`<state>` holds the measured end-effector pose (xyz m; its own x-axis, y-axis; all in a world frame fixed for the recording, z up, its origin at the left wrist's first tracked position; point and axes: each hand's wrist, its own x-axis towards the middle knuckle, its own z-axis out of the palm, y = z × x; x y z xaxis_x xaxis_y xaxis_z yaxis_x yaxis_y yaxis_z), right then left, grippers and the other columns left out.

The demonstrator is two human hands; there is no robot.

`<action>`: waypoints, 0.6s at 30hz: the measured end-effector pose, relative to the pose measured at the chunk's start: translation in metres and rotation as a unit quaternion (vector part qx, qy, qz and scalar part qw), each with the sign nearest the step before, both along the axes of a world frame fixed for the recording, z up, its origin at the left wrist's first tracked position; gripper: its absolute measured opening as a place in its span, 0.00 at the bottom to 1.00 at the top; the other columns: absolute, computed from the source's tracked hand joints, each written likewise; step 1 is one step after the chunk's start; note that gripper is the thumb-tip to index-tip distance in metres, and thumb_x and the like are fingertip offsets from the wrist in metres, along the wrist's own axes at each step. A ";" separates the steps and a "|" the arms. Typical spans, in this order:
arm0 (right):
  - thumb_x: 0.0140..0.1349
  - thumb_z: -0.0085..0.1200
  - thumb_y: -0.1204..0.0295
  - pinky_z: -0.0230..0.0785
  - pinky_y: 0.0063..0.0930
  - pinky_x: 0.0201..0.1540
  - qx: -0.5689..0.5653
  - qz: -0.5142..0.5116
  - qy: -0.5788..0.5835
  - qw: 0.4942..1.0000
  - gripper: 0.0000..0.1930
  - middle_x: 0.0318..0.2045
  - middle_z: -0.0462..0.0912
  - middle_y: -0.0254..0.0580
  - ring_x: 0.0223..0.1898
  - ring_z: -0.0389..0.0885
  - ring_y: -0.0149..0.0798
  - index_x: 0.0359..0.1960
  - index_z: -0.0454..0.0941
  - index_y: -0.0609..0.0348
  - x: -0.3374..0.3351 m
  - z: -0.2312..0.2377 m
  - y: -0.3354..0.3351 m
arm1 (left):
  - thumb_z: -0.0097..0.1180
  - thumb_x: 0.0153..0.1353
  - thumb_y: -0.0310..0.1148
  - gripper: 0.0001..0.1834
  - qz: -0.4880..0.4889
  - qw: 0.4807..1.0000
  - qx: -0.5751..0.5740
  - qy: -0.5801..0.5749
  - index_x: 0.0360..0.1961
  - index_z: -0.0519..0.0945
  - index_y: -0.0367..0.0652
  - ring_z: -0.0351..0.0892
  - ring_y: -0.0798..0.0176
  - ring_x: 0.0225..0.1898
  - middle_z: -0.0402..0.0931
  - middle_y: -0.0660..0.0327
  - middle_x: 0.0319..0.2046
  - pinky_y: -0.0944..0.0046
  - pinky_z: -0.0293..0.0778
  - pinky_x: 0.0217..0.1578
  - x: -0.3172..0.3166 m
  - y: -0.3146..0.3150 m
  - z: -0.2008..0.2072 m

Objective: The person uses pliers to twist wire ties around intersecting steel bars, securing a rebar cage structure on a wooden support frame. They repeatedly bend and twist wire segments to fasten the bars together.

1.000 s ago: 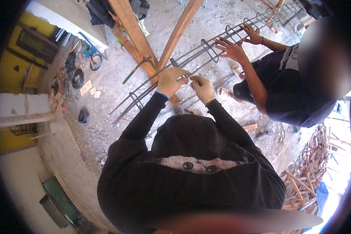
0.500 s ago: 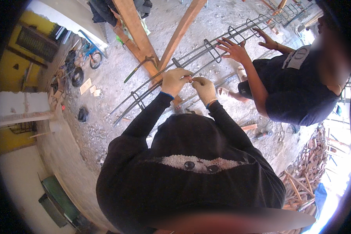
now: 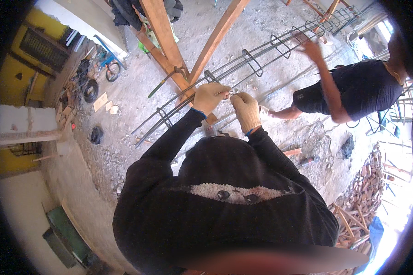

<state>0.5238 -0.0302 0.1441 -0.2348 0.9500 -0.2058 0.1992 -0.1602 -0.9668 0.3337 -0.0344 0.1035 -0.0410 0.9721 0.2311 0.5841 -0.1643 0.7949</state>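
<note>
Both hands wear beige work gloves and meet fingertip to fingertip beside a long steel rebar cage [image 3: 230,65]. My left hand [image 3: 208,98] is pinched closed over the near bars, and my right hand [image 3: 246,112] is pinched closed just to its right. Something small and thin shows between the fingertips, too small to name. Square stirrups [image 3: 253,63] ring the long bars on the far right part of the cage. Left of my left hand, a bar tool with a green handle [image 3: 158,88] leans at the wooden trestle [image 3: 175,55] under the cage.
A co-worker in dark clothes [image 3: 362,89] stands right of the cage, one arm reaching toward it. Rubble covers the floor [image 3: 119,160]. A black coil [image 3: 91,91] lies at left, an angle grinder [image 3: 310,160] at right, and a brick pile [image 3: 365,188] at lower right.
The co-worker has shifted right, drawing one hand back from the cage. My hands have moved slightly right, still pinched together.
</note>
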 end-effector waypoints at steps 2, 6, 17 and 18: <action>0.68 0.62 0.62 0.78 0.39 0.46 -0.001 -0.023 -0.003 1.000 0.20 0.34 0.91 0.53 0.39 0.89 0.44 0.46 0.89 0.71 -0.002 0.005 -0.003 | 0.72 0.62 0.29 0.15 -0.013 1.000 0.003 0.003 0.51 0.94 0.44 0.92 0.53 0.43 0.93 0.52 0.41 0.57 0.84 0.44 -0.002 -0.001 0.001; 0.68 0.61 0.62 0.78 0.41 0.44 0.043 0.010 -0.047 0.998 0.20 0.33 0.90 0.53 0.38 0.89 0.45 0.48 0.89 0.70 -0.007 0.014 -0.010 | 0.74 0.60 0.29 0.17 -0.037 0.999 0.014 0.022 0.52 0.94 0.43 0.92 0.52 0.42 0.92 0.52 0.42 0.56 0.84 0.45 -0.005 -0.005 0.004; 0.72 0.57 0.61 0.81 0.38 0.40 0.010 0.149 -0.067 0.986 0.16 0.33 0.90 0.48 0.32 0.89 0.40 0.48 0.89 0.61 0.012 0.021 0.006 | 0.65 0.72 0.35 0.14 -0.066 0.998 0.023 -0.007 0.54 0.92 0.44 0.91 0.48 0.40 0.91 0.51 0.38 0.53 0.83 0.45 -0.013 -0.004 0.004; 0.73 0.59 0.59 0.83 0.37 0.40 -0.033 0.154 -0.062 0.986 0.16 0.34 0.90 0.46 0.33 0.89 0.39 0.47 0.88 0.60 0.019 0.020 0.016 | 0.64 0.73 0.36 0.15 -0.061 0.998 0.005 -0.026 0.55 0.92 0.43 0.91 0.48 0.41 0.92 0.51 0.39 0.53 0.83 0.45 -0.012 -0.004 0.005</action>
